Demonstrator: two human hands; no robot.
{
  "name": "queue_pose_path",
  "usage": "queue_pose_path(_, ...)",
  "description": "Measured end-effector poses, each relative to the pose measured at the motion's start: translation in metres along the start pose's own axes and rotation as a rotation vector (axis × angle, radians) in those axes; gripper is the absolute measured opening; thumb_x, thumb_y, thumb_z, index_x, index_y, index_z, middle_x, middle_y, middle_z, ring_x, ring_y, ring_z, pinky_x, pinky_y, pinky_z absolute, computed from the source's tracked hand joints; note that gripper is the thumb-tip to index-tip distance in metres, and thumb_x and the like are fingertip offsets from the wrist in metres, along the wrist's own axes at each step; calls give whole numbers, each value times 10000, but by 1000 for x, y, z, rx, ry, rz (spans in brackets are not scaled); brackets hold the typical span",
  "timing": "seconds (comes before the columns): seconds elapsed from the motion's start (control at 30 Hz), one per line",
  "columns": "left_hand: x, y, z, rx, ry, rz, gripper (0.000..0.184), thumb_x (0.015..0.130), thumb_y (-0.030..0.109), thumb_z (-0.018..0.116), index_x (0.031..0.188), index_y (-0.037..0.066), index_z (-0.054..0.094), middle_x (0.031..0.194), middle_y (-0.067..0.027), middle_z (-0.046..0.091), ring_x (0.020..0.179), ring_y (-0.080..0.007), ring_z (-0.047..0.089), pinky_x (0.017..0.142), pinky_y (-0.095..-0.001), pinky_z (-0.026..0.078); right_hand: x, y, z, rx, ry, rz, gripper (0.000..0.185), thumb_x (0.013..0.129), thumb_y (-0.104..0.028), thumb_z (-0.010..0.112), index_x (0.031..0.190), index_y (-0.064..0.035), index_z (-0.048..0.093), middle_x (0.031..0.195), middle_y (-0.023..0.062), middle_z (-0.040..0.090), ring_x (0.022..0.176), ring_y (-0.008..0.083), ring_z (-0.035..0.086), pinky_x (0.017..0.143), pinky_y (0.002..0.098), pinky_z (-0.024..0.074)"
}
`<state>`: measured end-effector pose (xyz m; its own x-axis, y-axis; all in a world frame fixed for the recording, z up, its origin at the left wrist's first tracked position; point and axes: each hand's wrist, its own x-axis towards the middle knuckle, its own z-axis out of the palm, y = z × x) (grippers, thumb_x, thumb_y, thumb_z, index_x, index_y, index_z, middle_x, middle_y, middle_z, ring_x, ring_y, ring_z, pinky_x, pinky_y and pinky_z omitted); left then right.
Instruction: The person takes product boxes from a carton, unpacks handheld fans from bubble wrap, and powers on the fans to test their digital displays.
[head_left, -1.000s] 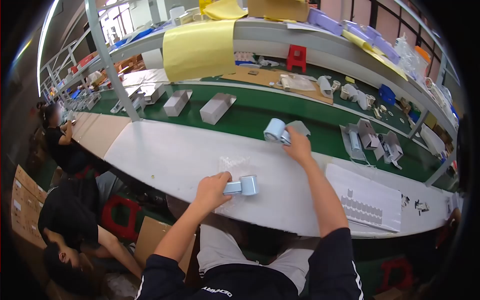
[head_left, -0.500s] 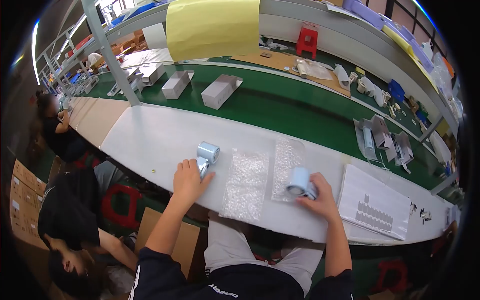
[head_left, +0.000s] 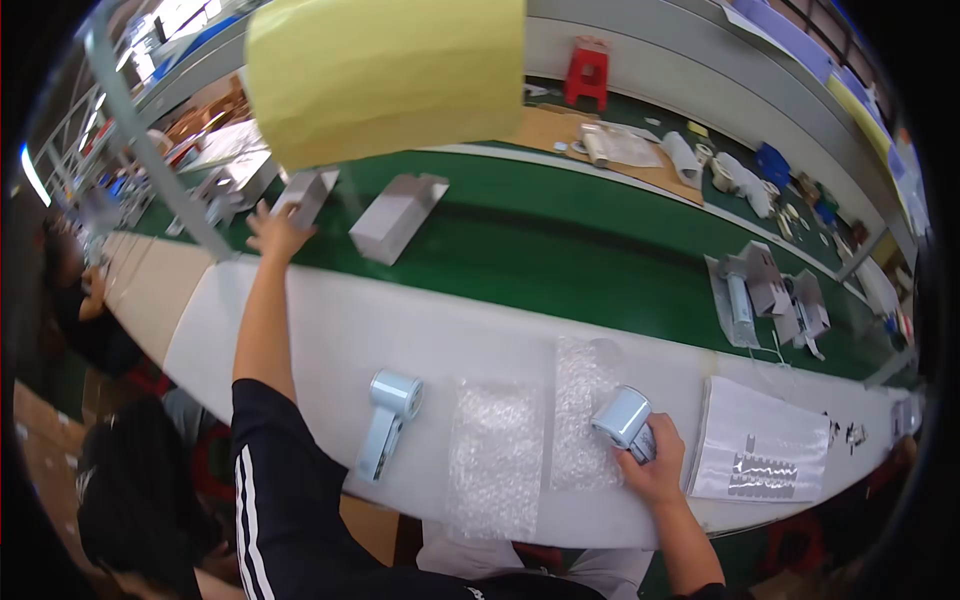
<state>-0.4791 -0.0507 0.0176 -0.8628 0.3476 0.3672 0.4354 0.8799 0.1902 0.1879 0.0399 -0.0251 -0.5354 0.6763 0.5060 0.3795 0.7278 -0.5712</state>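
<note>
My left hand is stretched out over the green surface with its fingers spread. It is at the near end of a small grey-white box; whether it touches the box I cannot tell. My right hand is closed round the handle of a light-blue handheld fan, its round head tilted up over a bubble-wrap bag. A second light-blue handheld fan lies on the white table. Between the two fans lies another bubble-wrap bag.
Another grey-white box stands on the green conveyor belt. Opened boxes with a fan beside them are at the right. A printed sheet lies right of my right hand. A yellow sheet hangs overhead. Co-workers sit at the left.
My left hand has let go of the second fan, leaving it lying on the table, and has reached forward and left to the boxes. The right hand still holds its fan. The view has shifted.
</note>
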Motion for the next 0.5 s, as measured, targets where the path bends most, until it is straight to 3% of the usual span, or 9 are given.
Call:
queue_pose_path(0.07,23,-22,29,-35,-97,-18,646,693,380,859,1284,428,604,1622,-142,165,1440,-451,233,1078,-675,302,3,3,-2,38,-14,30,435,612,-121,773,992,-12,591,814,141,583,653,295,585,594,351,478)
queue_pose_path(0.1,48,-47,59,-98,-84,62,575,698,309,853,1234,383,658,1601,-197,216,1440,-463,241,1124,-575,334,4,4,-3,61,-20,38,428,612,-126,770,983,-11,589,810,139,582,652,286,585,590,345,474)
queue_pose_path(0.13,80,-83,102,-108,-18,328,482,710,239,825,1173,308,709,1531,-271,330,1425,-464,284,1134,-465,372,4,6,-2,71,-9,53,427,611,-129,767,980,-10,587,804,135,580,651,274,582,589,341,471)
queue_pose_path(0.17,67,-73,84,-172,-26,269,382,743,184,775,1118,251,743,1441,-327,422,1407,-460,326,1152,-429,353,2,8,-1,84,-4,64,426,611,-133,764,976,-9,585,799,131,578,650,262,579,588,336,468)
queue_pose_path(0.23,54,-63,72,-183,67,242,306,786,158,734,1087,202,761,1441,-344,409,1368,-455,390,1146,-429,346,0,11,0,103,-17,87,427,609,-137,760,975,-6,585,791,125,574,648,245,572,591,330,463)
queue_pose_path(0.33,46,-43,85,-354,196,543,250,815,140,710,1056,159,775,1443,-360,396,1355,-461,400,1130,-421,340,-4,14,1,111,-30,116,435,609,-133,756,988,0,590,786,119,570,649,237,561,602,326,462)
queue_pose_path(0.4,12,-7,70,-535,91,473,344,894,378,679,1114,125,758,1426,-317,456,1402,-440,329,1145,-437,283,0,13,2,109,-1,106,442,609,-126,753,999,7,593,787,118,569,652,241,557,612,324,463)
queue_pose_path(0.5,-14,24,70,-604,-158,326,691,801,644,670,1237,108,699,1575,-317,187,1466,-443,197,1171,-487,236,1,8,5,99,34,98,446,612,-117,751,1005,16,589,792,123,573,668,251,566,625,329,468)
